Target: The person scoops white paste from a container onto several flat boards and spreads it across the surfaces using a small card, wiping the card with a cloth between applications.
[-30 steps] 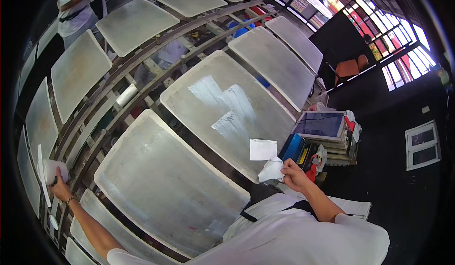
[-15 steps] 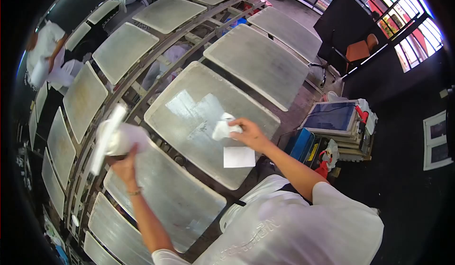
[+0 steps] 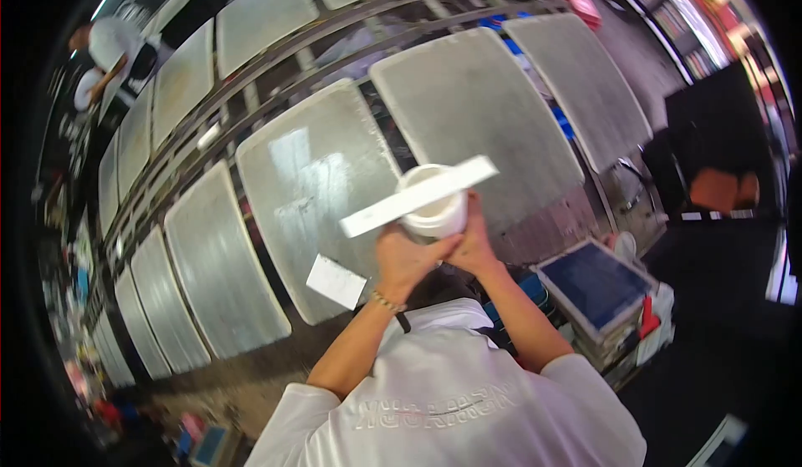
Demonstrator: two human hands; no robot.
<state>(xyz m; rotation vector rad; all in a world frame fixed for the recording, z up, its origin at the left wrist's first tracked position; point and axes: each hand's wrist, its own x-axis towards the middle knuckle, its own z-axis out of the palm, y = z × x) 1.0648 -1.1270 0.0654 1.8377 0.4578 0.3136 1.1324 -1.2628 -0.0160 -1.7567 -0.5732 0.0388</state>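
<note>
The left hand [image 3: 407, 258] is curling half-closed around a white tub [image 3: 438, 220]. The right hand [image 3: 473, 240] is bending against its side.

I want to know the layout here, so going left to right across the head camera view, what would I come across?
Co-worker, small white object on the rails, white card, white tub, dark blue framed panel, orange chair.
</note>
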